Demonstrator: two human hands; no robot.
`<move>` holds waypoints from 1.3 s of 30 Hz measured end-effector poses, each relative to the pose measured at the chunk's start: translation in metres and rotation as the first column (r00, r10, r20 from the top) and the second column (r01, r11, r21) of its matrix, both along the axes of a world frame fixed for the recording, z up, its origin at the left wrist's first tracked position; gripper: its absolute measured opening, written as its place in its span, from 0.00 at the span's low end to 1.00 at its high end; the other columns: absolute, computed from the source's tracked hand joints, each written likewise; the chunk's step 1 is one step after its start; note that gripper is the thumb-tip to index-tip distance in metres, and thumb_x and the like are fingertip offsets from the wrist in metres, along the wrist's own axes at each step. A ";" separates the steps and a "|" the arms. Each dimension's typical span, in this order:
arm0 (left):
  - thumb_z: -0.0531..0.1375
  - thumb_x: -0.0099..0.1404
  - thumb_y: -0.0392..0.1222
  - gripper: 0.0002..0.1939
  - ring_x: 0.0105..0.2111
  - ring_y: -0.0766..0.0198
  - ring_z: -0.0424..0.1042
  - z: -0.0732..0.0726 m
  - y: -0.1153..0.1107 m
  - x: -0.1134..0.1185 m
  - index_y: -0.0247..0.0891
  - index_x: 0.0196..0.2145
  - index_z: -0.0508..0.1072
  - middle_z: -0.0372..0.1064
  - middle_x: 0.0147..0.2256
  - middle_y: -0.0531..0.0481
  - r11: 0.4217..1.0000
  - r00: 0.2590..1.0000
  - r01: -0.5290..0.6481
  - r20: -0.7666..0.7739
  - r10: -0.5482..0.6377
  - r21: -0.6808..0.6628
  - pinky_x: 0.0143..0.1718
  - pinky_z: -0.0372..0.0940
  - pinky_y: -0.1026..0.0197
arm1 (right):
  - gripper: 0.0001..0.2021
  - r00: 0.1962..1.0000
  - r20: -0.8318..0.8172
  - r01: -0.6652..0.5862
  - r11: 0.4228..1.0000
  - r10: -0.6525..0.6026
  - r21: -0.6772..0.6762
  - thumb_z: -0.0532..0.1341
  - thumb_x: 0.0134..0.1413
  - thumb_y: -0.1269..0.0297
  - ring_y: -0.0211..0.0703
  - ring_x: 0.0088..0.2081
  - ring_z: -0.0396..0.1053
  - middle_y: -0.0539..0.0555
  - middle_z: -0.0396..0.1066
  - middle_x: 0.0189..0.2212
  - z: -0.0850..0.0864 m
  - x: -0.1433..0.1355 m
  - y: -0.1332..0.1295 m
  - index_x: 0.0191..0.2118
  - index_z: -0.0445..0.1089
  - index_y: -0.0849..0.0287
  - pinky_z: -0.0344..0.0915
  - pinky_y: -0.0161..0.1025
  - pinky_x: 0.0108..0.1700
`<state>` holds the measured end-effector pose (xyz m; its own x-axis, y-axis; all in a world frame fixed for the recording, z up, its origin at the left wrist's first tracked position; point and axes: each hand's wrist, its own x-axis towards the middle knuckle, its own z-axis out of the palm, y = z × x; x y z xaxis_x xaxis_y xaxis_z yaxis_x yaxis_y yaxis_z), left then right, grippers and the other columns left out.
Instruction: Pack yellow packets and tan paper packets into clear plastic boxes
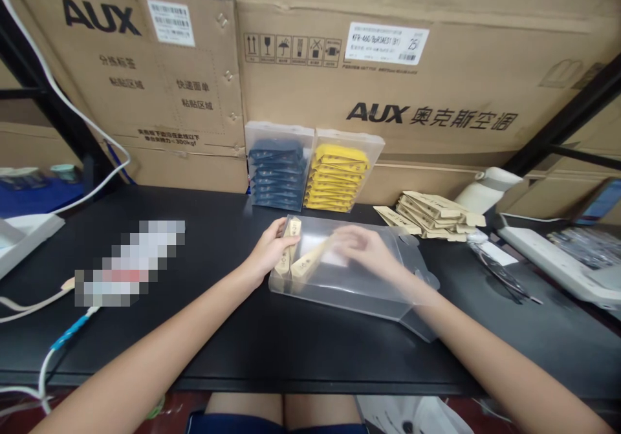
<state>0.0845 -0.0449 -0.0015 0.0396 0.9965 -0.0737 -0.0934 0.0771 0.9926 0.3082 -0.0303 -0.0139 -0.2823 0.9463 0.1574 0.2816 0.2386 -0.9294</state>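
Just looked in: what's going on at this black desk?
A person's left hand grips the far left end of a clear plastic box lying on the desk. Two cream packets lean inside that end. The right hand, blurred, is at the second packet; whether it grips it is unclear. More cream packets lie in a pile to the right. Behind stand two clear boxes, one holding blue packets, the other yellow packets.

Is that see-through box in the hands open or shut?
Open: the clear box has flaps sticking out at its right end.
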 end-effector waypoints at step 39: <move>0.62 0.51 0.36 0.24 0.53 0.54 0.65 -0.005 0.001 0.000 0.38 0.48 0.68 0.69 0.50 0.45 0.999 1.000 -0.001 -0.023 0.002 0.050 0.53 0.58 0.57 | 0.21 0.838 -0.460 -0.485 0.786 0.294 -0.383 0.58 0.57 0.58 0.48 0.52 0.68 0.60 0.69 0.51 0.011 -0.009 -0.019 0.55 0.61 0.57 0.57 0.51 0.59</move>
<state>0.0846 -0.0438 -0.0063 0.0373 0.9990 -0.0249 -0.0701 0.0275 0.9972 0.2988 -0.0493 -0.0024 -0.6568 0.7466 -0.1062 -0.1113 -0.2353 -0.9655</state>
